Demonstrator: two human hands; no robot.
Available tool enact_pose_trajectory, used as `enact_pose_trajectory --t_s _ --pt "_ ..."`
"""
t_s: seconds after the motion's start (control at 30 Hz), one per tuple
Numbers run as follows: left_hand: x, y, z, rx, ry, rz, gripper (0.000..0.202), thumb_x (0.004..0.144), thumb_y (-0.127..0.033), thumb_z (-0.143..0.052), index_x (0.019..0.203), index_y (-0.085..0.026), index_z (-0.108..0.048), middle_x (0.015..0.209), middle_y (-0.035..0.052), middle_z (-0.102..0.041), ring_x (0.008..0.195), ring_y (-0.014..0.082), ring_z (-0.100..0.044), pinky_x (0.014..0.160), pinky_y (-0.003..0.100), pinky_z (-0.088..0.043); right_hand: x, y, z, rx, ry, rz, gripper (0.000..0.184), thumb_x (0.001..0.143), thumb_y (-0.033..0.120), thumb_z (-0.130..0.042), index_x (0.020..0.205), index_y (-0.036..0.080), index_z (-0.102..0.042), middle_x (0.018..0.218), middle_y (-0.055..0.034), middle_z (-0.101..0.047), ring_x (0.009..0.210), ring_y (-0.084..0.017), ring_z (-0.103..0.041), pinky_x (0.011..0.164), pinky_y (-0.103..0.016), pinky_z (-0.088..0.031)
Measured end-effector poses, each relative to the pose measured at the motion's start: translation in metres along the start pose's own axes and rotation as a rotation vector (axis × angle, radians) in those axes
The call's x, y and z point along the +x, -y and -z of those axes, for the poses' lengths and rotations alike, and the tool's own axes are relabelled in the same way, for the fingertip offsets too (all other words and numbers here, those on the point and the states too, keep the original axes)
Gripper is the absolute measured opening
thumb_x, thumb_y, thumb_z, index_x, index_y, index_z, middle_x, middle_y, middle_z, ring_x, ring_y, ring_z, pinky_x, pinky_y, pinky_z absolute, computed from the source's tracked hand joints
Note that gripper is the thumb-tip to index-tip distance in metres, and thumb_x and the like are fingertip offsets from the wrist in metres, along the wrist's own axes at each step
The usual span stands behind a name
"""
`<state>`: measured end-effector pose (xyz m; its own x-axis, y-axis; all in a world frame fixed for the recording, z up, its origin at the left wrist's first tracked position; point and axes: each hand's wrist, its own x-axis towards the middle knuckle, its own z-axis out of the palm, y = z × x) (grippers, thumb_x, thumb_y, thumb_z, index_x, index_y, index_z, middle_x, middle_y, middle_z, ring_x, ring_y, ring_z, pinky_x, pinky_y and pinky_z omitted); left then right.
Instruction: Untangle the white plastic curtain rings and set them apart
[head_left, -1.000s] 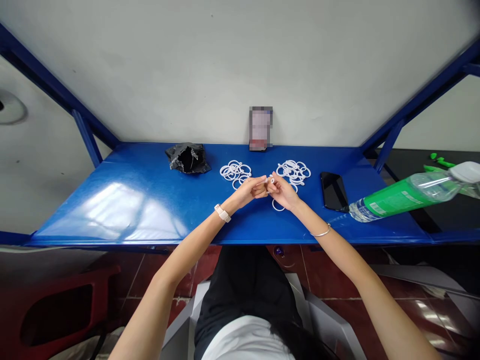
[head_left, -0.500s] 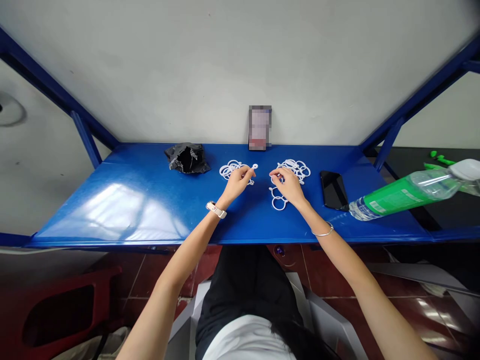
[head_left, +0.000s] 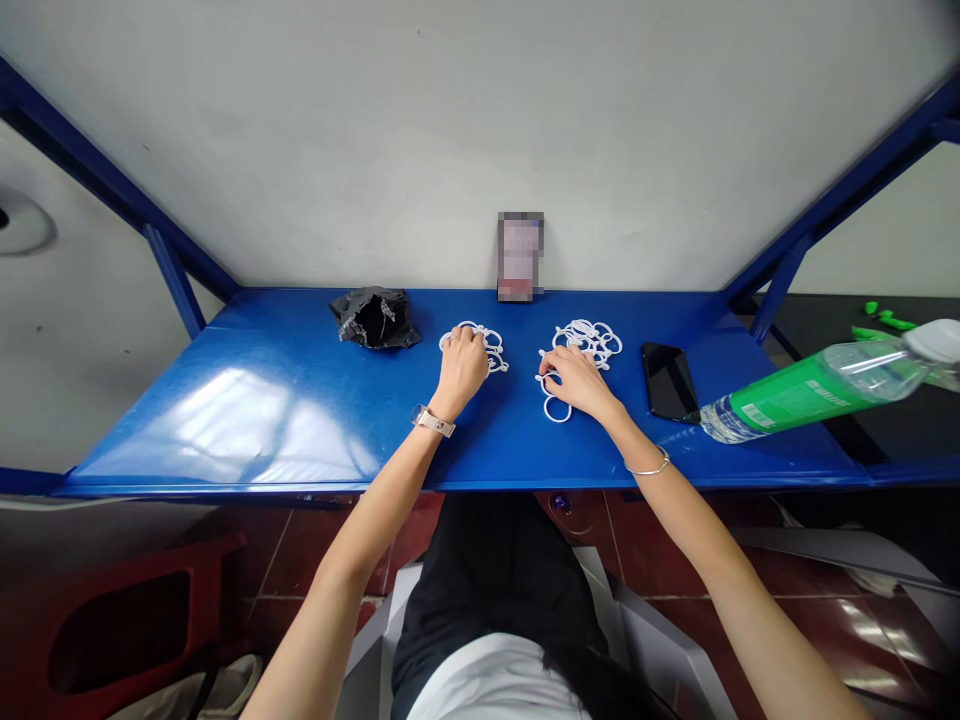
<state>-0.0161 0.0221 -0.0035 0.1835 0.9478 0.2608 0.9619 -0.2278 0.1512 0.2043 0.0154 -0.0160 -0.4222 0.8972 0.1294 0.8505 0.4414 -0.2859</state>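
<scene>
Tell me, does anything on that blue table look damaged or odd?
The black bag, near the wall on the left, has a ragged, torn-looking mouth. The green-labelled bottle seems to lean sharply, though the wide lens may cause that. The white rings just lie in two jumbled heaps.

A: Parts status?
B: Thin white rings (head_left: 619,345) with small knobs (head_left: 505,367) on the rims. Two piles on the worktop (head_left: 495,430), apart, left and right.
A: Left pile (head_left: 496,349)?
B: Overlapped, lying low, partly hidden. Right-hand edge showed clearly.
A: Right pile (head_left: 589,345)?
B: Also overlapped, tangled-looking, partly covered at its near side. Nearest ring (head_left: 557,421) lay flat by the near-left end, nearly full outline visible.
A: Linked?
B: Couldn't tell.
</scene>
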Motion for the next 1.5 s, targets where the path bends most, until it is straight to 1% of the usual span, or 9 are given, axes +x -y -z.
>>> enact_pose_trajectory --t_s 0.23,0.37,0.57,0.67,0.77,0.93,1.2,1.37,1.5 --pt "-0.001 -0.004 -0.003 -0.299 -0.096 -0.105 0.023 0.098 -0.023 -0.048 0.111 -0.015 -0.065 0.109 0.0138 -0.062 0.107 0.0281 -0.054 0.091 0.039 -0.043 0.004 0.007 0.002 0.094 -0.063 -0.007 0.009 0.092 0.022 -0.052 0.091 0.02 -0.061 0.104 -0.0113 -0.065 0.103 -0.031 -0.056 0.089 -0.046 -0.042" --pt "-0.003 -0.009 -0.011 -0.591 -0.035 -0.262 0.021 0.095 -0.032 -0.057 0.103 -0.015 -0.067 0.099 0.0094 -0.063 0.098 0.0235 -0.056 0.091 0.035 -0.042 0.006 0.012 0.001 0.272 -0.158 0.045 0.009 0.093 0.026 -0.051 0.089 0.022 -0.058 0.093 -0.0074 -0.067 0.09 -0.025 -0.057 0.083 -0.038 -0.043" --pt "-0.005 -0.017 -0.015 -0.84 0.072 -0.256 0.028 0.094 -0.037 -0.058 0.077 -0.016 -0.066 0.08 0.0053 -0.061 0.075 0.0174 -0.052 0.071 0.028 -0.037 0.005 0.018 -0.002 0.44 -0.217 0.052 0.007 0.088 0.023 -0.052 0.087 0.022 -0.059 0.086 -0.0044 -0.064 0.079 -0.02 -0.055 0.077 -0.033 -0.042" --pt "-0.004 -0.017 -0.01 -1.026 0.162 -0.183 0.036 0.089 -0.048 -0.063 0.075 -0.015 -0.066 0.075 0.004 -0.063 0.069 0.0155 -0.052 0.067 0.027 -0.036 0.006 0.018 0.0 0.628 -0.181 0.002 0.006 0.085 0.027 -0.057 0.086 0.022 -0.06 0.076 -0.001 -0.061 0.07 -0.017 -0.053 0.07 -0.031 -0.041" --pt "-0.003 -0.017 -0.005 -1.306 0.313 -0.104 0.046 0.079 -0.06 -0.071 0.075 -0.014 -0.065 0.074 0.0045 -0.066 0.071 0.0154 -0.057 0.068 0.026 -0.04 0.007 0.018 0.005 0.964 -0.069 -0.043 0.02 0.082 0.04 -0.065 0.087 0.022 -0.059 0.07 0.0012 -0.062 0.066 -0.015 -0.055 0.065 -0.029 -0.04" --pt "-0.004 -0.02 0.0 -1.736 0.492 -0.07 0.049 0.073 -0.06 -0.077 0.071 -0.014 -0.06 0.063 -0.0001 -0.057 0.07 0.0134 -0.057 0.075 0.027 -0.044 0.005 0.022 0.016 1.347 0.117 -0.061 0.039 0.075 0.055 -0.075 0.084 0.019 -0.061 0.061 0.0036 -0.055 0.061 -0.011 -0.049 0.058 -0.025 -0.032" --pt "-0.007 -0.025 -0.001 -1.729 0.59 -0.112 0.057 0.073 -0.066 -0.074 0.068 -0.012 -0.059 0.06 -0.0019 -0.049 0.053 0.0066 -0.036 0.055 0.026 -0.03 0.004 0.027 0.01 1.398 0.231 -0.086 0.052 0.076 0.066 -0.07 0.065 0.018 -0.053 0.059 0.0054 -0.043 0.05 -0.006 -0.027 0.051 -0.026 -0.018" --pt "-0.01 -0.032 -0.007 -1.736 0.582 -0.088 0.066 0.079 -0.071 -0.066 0.053 -0.019 -0.035 0.051 -0.0062 -0.024 0.051 0.0068 -0.023 0.053 0.029 -0.02 0.007 0.028 -0.004 1.48 0.191 -0.145 0.064 0.073 0.072 -0.069 0.053 0.021 -0.036 0.05 0.0083 -0.026 0.049 -0.007 -0.019 0.05 -0.027 -0.018" --pt "-0.011 -0.035 -0.007 -1.798 0.584 0.022 0.068 0.084 -0.068 -0.062 0.054 -0.021 -0.025 0.053 -0.0067 -0.017 0.049 0.0066 -0.016 0.052 0.03 -0.019 0.008 0.028 -0.011 1.558 0.208 -0.16 0.068 0.075 0.072 -0.066 0.049 0.022 -0.027 0.047 0.0088 -0.019 0.046 -0.007 -0.015 0.05 -0.028 -0.022"
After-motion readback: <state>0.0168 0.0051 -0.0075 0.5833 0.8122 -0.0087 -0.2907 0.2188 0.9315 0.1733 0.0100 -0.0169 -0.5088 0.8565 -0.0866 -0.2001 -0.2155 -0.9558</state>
